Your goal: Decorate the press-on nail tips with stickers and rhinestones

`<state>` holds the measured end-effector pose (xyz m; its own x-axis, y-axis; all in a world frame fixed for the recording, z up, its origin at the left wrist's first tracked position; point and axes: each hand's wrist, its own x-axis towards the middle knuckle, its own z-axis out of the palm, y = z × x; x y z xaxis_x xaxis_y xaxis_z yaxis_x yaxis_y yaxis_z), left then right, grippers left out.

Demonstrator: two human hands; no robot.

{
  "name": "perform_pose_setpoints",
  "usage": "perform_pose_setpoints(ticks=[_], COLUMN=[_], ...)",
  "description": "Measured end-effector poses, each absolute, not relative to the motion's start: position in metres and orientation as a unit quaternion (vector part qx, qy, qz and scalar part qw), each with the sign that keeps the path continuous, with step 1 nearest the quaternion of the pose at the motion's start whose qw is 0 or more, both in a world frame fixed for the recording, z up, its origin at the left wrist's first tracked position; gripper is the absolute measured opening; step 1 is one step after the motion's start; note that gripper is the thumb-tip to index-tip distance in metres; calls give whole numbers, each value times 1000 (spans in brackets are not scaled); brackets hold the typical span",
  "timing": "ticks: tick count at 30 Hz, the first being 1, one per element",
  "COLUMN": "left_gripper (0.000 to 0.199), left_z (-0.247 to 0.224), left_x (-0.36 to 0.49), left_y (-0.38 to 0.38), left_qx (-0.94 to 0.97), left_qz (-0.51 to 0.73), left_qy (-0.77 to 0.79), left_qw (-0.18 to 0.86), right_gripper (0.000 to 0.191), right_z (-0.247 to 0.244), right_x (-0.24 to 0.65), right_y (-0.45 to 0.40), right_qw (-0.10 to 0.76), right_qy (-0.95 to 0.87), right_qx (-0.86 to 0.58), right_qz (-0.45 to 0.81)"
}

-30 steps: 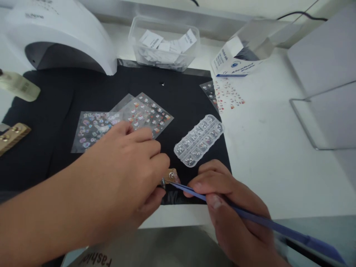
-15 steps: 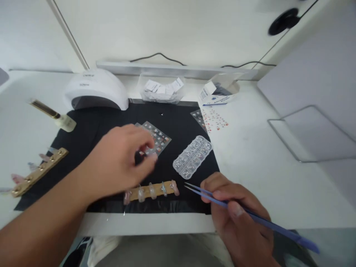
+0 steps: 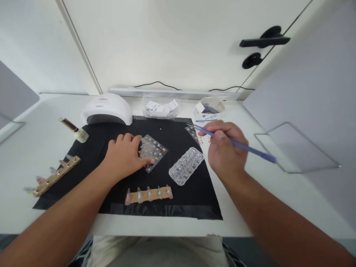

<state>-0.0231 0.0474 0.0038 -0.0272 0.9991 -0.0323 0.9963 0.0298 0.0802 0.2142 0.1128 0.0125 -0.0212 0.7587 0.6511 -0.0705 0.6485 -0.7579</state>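
My left hand lies on the black mat with its fingers spread and its thumb resting on a clear sheet of nail stickers. My right hand is closed around blue tweezers, raised above the mat's right edge. The tips point left, over a second sticker sheet. Below my left hand is a wooden strip with several pale pink and clear false nails mounted on it. A clear compartment box of small rhinestones sits between my hands.
The black mat covers part of the white table. Another nail strip and a polish bottle are at the left. A white nail lamp, a clear box of white packets and an open carton line the back.
My left hand has come down flat onto the mat and sticker sheet. My right hand has moved up and away from me with the tweezers. The camera view has tilted up.
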Motion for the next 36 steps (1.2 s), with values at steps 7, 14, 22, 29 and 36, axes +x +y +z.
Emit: perform_pose_setpoints(ticks=[7, 14, 22, 29, 36], left_gripper=[61, 56, 57, 55, 54], left_z=[-3, 0, -7, -10, -6], left_x=[-23, -29, -31, -33, -39], left_y=[51, 53, 57, 58, 55], left_qx=[717, 744, 771, 780, 733], left_qz=[-13, -11, 47, 137, 252], left_qy=[695, 664, 625, 580, 553], left_qw=[57, 76, 113, 191, 306], right_gripper=[16, 16, 20, 20, 22], right_z=[-22, -23, -27, -15, -5], right_x=[227, 223, 227, 226, 218], right_y=[122, 118, 117, 111, 106], right_qw=[615, 586, 566, 446, 393], right_qy=[-657, -682, -707, -787, -818], right_qx=[-262, -230, -201, -104, -30], right_qz=[349, 372, 374, 413, 420])
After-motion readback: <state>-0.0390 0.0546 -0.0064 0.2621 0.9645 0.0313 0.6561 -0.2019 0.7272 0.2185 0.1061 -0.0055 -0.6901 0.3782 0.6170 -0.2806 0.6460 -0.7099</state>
